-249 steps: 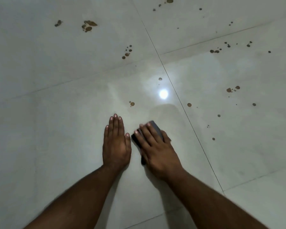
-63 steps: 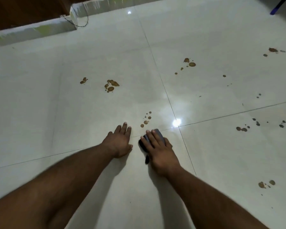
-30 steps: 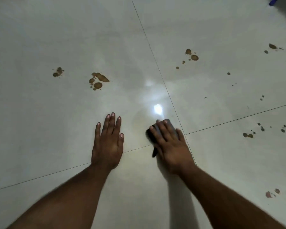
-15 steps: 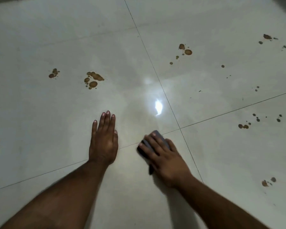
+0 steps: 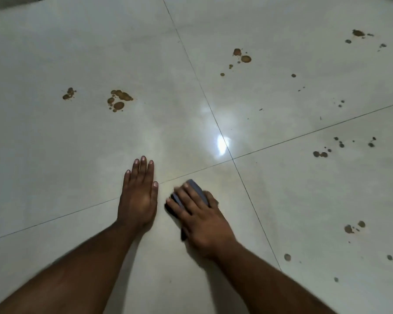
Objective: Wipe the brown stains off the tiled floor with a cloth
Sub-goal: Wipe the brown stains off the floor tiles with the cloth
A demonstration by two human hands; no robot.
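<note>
Head view is showing your right hand [image 5: 201,219] pressing flat on the grey cloth [image 5: 196,191] beside your open left hand [image 5: 139,196], well apart from the brown stains [image 5: 119,100] on the tiled floor [image 5: 55,155], so you are risking wiping clean tile.

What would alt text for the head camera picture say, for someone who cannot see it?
A person's right hand presses a folded grey cloth flat on a glossy pale tiled floor, while the left hand rests palm-down beside it. Brown stains dot the tiles farther ahead and to the right.
</note>
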